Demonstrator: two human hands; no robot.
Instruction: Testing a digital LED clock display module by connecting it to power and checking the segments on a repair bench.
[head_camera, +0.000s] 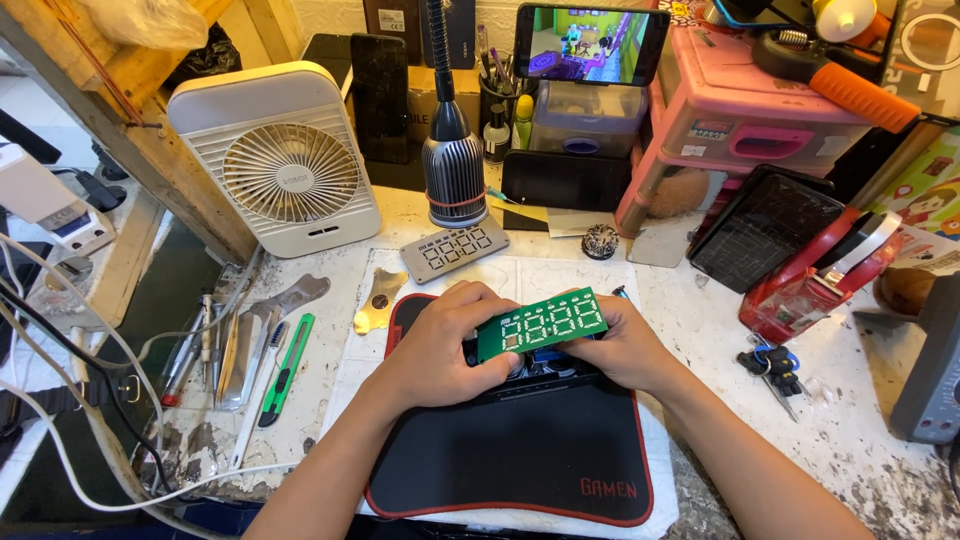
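Observation:
A green circuit board (541, 323) with white segment digit outlines is held between both hands, tilted over a dark device body (545, 377) that lies on a black mat with a red edge (520, 455). My left hand (440, 345) grips the board's left end, fingers curled over its top edge. My right hand (615, 340) holds the right end from behind. Blue wiring shows just under the board.
A grey faceplate with digit cutouts (455, 247) lies beyond the mat. A white fan (283, 160), lamp base (454, 180), pink drawer box (740, 110), red tape dispenser (820, 275) and a propped phone (588, 45) ring the bench. Screwdrivers, tweezers and a green cutter (285, 368) lie left.

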